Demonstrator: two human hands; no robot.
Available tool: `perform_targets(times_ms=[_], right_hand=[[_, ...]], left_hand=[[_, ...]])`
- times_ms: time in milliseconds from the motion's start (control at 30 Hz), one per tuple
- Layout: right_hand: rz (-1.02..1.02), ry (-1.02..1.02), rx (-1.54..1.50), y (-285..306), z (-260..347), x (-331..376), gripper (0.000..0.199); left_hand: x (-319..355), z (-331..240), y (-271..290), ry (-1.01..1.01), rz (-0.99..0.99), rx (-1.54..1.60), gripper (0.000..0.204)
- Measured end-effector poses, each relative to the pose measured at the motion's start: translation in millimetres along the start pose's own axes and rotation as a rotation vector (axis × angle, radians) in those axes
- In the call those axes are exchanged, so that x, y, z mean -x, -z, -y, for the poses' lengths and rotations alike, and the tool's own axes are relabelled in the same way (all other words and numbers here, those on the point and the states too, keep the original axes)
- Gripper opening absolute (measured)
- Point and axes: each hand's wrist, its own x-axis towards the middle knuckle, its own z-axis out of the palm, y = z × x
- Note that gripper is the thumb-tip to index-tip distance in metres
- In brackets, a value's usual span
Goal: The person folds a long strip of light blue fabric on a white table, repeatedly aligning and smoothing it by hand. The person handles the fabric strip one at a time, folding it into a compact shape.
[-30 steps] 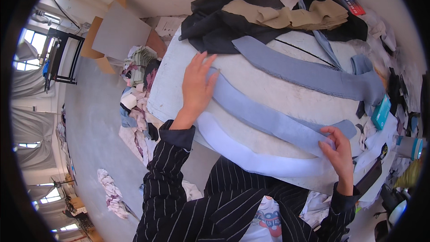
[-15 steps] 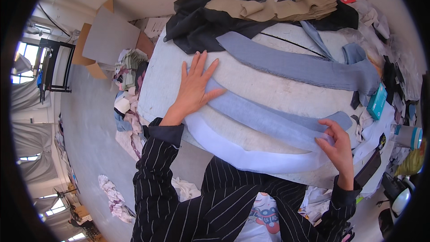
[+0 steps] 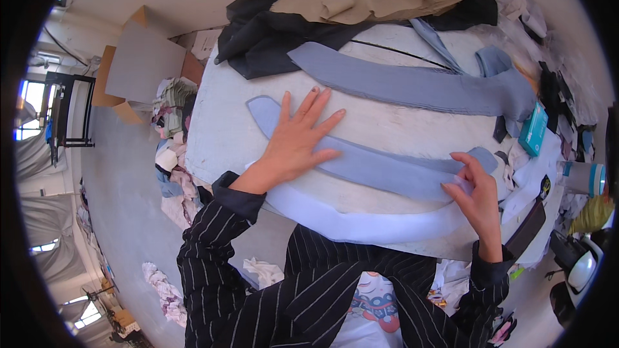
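Note:
Across the near part of the table lies a light blue fabric strip with a pointed left end. My left hand rests flat on its left part, fingers spread. At the strip's right end my right hand has its fingers bent and its thumb at the cloth; a small pale lilac bit shows between thumb and fingers. A second blue piece shows from beneath at that end. Nearer to me, a curved white strip lies along the table's front edge, its right end passing near my right hand.
A stack of grey-blue strips lies farther back on the table. Behind it are black cloth and beige pieces. A teal box and a clear container stand right. Fabric piles and a cardboard box are left.
My left hand has slid right along the blue strip, uncovering its pointed left end. My right hand stays at the right end. The view has shifted slightly.

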Motion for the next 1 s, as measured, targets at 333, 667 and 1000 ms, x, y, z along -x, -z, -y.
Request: perform_targets(times_ms=[333, 667, 1000], right_hand=[[-0.112, 0.115, 0.168, -9, -16, -5, 0.054], [-0.070, 0.049, 0.112, 2, -16, -3, 0.055], [-0.202, -0.086, -0.034, 28, -40, 4, 0.052]], left_hand=[[-6, -4, 11, -0.059, -0.005, 0.069, 0.076], [-40, -53, -10, -0.311, 0.052, 0.067, 0.069], [-41, -53, -4, -0.301, 0.091, 0.058, 0.084]])
